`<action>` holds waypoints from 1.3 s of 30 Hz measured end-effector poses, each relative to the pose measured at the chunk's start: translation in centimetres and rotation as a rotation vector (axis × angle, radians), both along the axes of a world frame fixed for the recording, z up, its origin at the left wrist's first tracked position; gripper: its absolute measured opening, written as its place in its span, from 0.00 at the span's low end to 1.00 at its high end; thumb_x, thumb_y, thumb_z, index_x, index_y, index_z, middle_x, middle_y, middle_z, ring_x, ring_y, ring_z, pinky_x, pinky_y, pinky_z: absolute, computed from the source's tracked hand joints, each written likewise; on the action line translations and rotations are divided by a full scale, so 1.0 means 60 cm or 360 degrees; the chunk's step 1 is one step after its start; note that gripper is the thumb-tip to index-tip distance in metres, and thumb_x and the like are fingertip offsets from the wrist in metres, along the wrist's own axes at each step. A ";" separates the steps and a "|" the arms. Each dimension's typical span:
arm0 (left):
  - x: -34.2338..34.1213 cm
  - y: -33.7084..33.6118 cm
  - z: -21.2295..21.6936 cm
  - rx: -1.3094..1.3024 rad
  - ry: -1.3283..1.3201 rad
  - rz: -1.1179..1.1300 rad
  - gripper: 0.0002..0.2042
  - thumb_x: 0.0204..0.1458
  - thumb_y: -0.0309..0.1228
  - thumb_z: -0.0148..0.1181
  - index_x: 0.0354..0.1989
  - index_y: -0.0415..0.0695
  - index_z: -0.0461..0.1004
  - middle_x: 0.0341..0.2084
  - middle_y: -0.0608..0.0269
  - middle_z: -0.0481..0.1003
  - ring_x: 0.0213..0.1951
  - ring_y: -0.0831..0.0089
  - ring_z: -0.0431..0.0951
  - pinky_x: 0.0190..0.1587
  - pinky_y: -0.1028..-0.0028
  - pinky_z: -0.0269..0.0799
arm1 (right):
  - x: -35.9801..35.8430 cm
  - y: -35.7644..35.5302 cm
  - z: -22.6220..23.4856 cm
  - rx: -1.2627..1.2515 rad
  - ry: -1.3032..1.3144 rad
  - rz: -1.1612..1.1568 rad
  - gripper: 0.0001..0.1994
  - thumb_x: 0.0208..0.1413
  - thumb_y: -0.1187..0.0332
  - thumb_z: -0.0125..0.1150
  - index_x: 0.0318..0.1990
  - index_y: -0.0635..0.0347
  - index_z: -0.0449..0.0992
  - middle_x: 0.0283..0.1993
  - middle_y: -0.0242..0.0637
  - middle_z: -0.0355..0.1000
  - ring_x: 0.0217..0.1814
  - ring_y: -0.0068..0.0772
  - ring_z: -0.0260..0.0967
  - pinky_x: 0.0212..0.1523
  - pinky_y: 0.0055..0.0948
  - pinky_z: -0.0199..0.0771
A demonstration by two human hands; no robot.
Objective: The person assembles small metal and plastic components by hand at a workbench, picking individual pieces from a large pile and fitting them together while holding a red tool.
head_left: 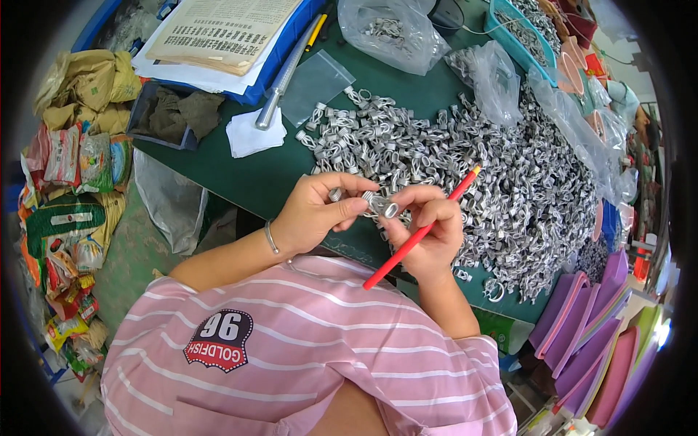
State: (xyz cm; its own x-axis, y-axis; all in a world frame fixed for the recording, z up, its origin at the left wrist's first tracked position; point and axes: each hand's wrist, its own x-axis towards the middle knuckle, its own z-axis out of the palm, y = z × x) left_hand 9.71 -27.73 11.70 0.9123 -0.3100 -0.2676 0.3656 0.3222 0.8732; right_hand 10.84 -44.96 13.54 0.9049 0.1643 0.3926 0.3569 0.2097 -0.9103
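1. The piece (386,208), a small looped bit of grey metal, sat at the middle of the frame, held up above the near edge of the table (211,166). From where I stood, its ring faced the right side of the frame.
2. The left hand (318,209) had a narrow pinch on it, thumb against fingertips. A coil (335,195) showed by those fingers too; I couldn't tell how firmly it was held. A light, steady pinch looked best there, leaving the ring uncovered.
3. The right hand (435,236) was closed on the ring side, thumb below and finger above, with the pen (418,231) lodged across its fingers. That grip did two jobs, so I judged the pen needed to lie slack, letting thumb and finger feel the metal.
4. The pen's yellow end pointed toward the upper right, over the pile (502,196); keeping it high would have saved it from snagging loops.
5. The pile spread from the centre to the right of the frame. Working just clear of it, as here, made sense: a dropped piece could easily have been lost among the others.
6. Farther out, a bag (396,40) lay at the top centre and a paper (251,135) at the upper left, both well apart from the hands.
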 end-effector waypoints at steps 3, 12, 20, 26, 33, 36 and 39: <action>0.000 -0.002 0.004 -0.0655 0.0527 0.0040 0.12 0.53 0.26 0.48 0.46 0.37 0.67 0.29 0.59 0.72 0.26 0.74 0.73 0.26 0.78 0.69 | 0.000 -0.001 0.015 -0.0337 -0.0215 0.0234 0.13 0.41 0.82 0.61 0.24 0.61 0.60 0.33 0.46 0.70 0.31 0.33 0.68 0.32 0.27 0.70; 0.004 0.000 0.007 -0.0505 0.0493 0.0063 0.04 0.51 0.26 0.53 0.33 0.42 0.66 0.18 0.69 0.62 0.17 0.82 0.60 0.17 0.82 0.53 | 0.099 -0.015 -0.013 -0.1810 -0.0647 -0.0370 0.09 0.34 0.75 0.61 0.23 0.60 0.64 0.20 0.44 0.63 0.26 0.48 0.63 0.26 0.42 0.63; 0.014 -0.006 0.015 0.0084 0.0105 0.0119 0.14 0.46 0.21 0.58 0.42 0.37 0.67 0.25 0.64 0.69 0.19 0.83 0.66 0.17 0.84 0.60 | 0.081 -0.012 0.001 -0.0620 0.0334 -0.0152 0.11 0.46 0.81 0.57 0.23 0.60 0.59 0.25 0.37 0.67 0.24 0.25 0.64 0.25 0.24 0.66; 0.017 -0.013 0.023 0.0146 -0.0193 0.0109 0.10 0.44 0.20 0.60 0.36 0.37 0.71 0.22 0.65 0.72 0.17 0.84 0.67 0.18 0.85 0.60 | 0.033 -0.009 0.021 0.0093 0.0821 0.0117 0.11 0.51 0.80 0.53 0.25 0.56 0.57 0.32 0.40 0.70 0.25 0.21 0.67 0.22 0.16 0.66; 0.015 -0.005 0.034 0.0246 -0.0841 0.0206 0.11 0.38 0.18 0.65 0.33 0.38 0.73 0.26 0.65 0.71 0.29 0.82 0.69 0.32 0.82 0.63 | 0.024 -0.016 -0.022 0.0378 0.0590 0.0387 0.11 0.48 0.84 0.54 0.28 0.59 0.58 0.41 0.49 0.68 0.37 0.30 0.70 0.37 0.24 0.74; 0.017 -0.009 0.027 0.0310 -0.1042 0.0246 0.11 0.40 0.18 0.63 0.35 0.38 0.73 0.25 0.65 0.71 0.26 0.83 0.69 0.28 0.83 0.63 | 0.015 -0.016 -0.023 0.0253 0.0426 0.0274 0.13 0.46 0.86 0.55 0.28 0.59 0.59 0.43 0.50 0.67 0.41 0.32 0.69 0.40 0.26 0.74; 0.010 -0.008 0.031 0.0267 -0.0706 0.0222 0.11 0.43 0.19 0.61 0.37 0.37 0.73 0.25 0.65 0.71 0.22 0.83 0.68 0.23 0.84 0.62 | 0.012 -0.017 -0.016 0.0157 0.0216 0.0112 0.15 0.43 0.85 0.59 0.29 0.59 0.58 0.43 0.50 0.66 0.39 0.28 0.68 0.40 0.25 0.72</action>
